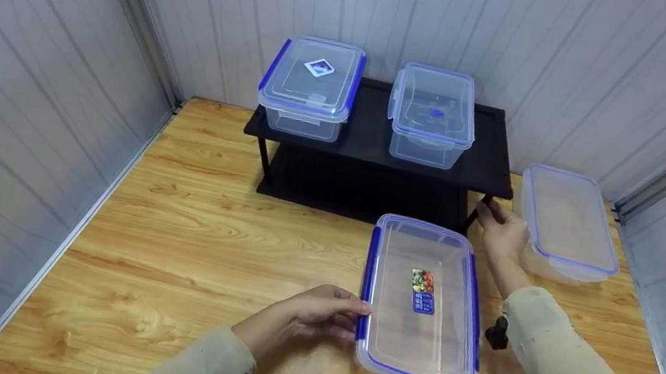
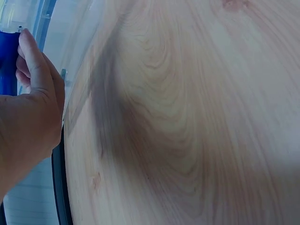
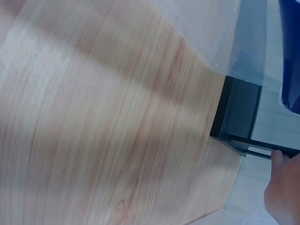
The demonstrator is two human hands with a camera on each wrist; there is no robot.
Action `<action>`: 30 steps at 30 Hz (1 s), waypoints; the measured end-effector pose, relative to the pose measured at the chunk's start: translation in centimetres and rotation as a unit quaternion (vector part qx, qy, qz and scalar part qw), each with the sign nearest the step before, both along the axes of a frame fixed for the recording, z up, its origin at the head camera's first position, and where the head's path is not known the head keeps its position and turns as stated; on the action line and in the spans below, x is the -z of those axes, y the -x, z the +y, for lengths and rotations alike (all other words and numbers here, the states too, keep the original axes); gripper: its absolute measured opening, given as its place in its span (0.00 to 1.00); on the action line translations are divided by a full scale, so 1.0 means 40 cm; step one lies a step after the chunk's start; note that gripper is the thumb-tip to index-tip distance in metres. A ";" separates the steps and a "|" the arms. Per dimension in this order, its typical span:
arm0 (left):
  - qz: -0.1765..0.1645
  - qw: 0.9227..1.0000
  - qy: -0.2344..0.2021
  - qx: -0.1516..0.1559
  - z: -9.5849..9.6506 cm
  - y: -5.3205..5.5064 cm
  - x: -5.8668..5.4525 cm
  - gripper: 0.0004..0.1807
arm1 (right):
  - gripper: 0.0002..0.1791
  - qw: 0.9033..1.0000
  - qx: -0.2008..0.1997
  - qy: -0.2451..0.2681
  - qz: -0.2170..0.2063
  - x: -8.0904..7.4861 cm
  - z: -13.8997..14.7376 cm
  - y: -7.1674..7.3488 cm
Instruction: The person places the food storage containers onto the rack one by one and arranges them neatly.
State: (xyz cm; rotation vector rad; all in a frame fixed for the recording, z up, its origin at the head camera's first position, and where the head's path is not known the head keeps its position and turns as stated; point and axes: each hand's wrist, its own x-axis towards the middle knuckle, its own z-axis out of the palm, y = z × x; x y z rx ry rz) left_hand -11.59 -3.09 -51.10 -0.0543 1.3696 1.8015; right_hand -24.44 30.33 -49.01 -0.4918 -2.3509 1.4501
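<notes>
My left hand (image 1: 325,313) holds a clear plastic food container (image 1: 394,338) by its blue side clip, thumb on top and fingers beneath. This container has a blue-lined lid and a fruit label. In the left wrist view, the left hand (image 2: 35,93) is at the blue clip (image 2: 8,61). My right hand (image 1: 502,234) pinches the front right leg of a low black two-tier shelf (image 1: 369,144), beside the container's far right corner. The right wrist view shows the right hand (image 3: 286,185) at that black leg (image 3: 262,146), with part of the hand cut off by the frame edge.
Two lidded clear containers, one at the left (image 1: 306,93) and one at the right (image 1: 431,120), stand on the shelf's top tier. Right of the shelf, an open-looking clear container (image 1: 573,221) sits on the wood-grain table (image 1: 176,244). Pale panel walls (image 1: 53,55) enclose the back and sides.
</notes>
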 end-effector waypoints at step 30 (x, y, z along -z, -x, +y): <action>0.029 0.998 -0.046 -0.036 -0.091 0.032 -0.033 0.07 | 0.25 0.998 -0.030 0.039 -0.036 -0.012 0.002 -0.007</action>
